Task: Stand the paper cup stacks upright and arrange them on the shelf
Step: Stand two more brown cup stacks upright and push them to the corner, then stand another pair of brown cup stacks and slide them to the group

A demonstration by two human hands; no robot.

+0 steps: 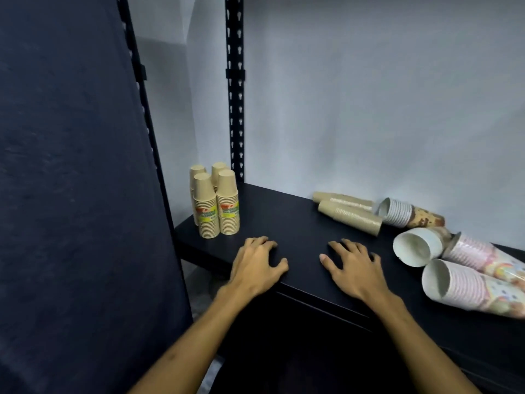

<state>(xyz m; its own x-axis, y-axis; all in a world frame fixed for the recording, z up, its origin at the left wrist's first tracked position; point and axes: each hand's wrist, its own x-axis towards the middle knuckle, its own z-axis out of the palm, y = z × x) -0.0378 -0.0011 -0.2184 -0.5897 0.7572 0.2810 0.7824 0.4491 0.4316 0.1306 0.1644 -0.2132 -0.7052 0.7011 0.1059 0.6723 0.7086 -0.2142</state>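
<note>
Several tan paper cup stacks (216, 203) stand upright, mouths down, in the shelf's back left corner. Two tan stacks (348, 213) lie on their sides at the back right. Beside them lies a white stack with a brown print (403, 213). Nearer the front right lie three wrapped pastel stacks (466, 285), mouths toward me. My left hand (255, 265) and my right hand (355, 268) rest palm down on the black shelf board (284, 220) near its front edge, fingers spread, holding nothing.
A black slotted upright post (235, 89) rises behind the standing stacks. A dark fabric panel (71, 180) fills the left side. The pale wall (383, 109) backs the shelf. Bare board lies between the standing and the fallen stacks.
</note>
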